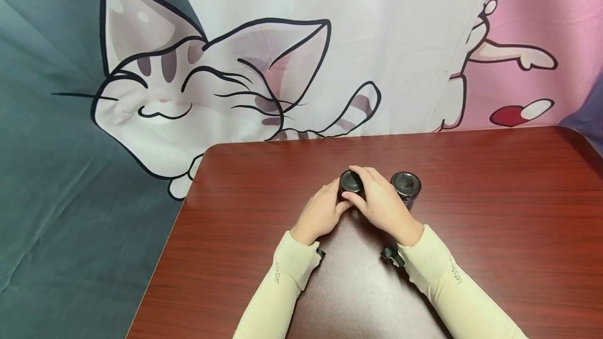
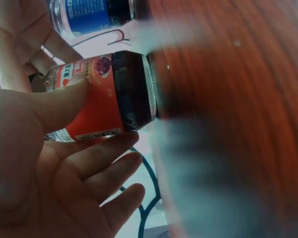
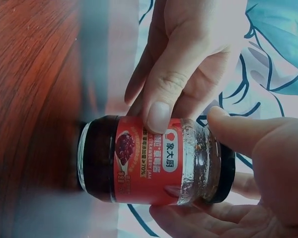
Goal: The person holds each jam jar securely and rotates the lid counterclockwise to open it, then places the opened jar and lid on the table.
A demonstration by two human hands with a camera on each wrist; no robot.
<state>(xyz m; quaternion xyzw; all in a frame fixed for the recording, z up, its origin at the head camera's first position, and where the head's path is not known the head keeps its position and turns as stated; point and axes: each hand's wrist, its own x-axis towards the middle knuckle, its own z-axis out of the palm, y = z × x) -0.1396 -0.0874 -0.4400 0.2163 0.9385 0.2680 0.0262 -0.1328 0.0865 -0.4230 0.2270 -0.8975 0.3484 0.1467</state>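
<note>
A strawberry jam jar (image 3: 148, 186) with a red label stands upright on the table; its black lid (image 1: 350, 181) shows in the head view. My left hand (image 1: 321, 210) holds the jar's body, thumb across the label and fingers behind, as the left wrist view shows. Around the lid and upper glass, my right hand (image 1: 382, 204) curls its thumb and fingers. Dark jam fills the lower part, and the glass near the neck is smeared. To the right stands a second jar (image 1: 406, 184) with a black lid; its blue label (image 2: 87, 14) appears in the left wrist view.
The reddish-brown wooden table (image 1: 509, 213) extends on both sides of the arms. Behind it hangs a cloth (image 1: 400, 25) printed with cartoon cats. The second jar stands close beside my right hand.
</note>
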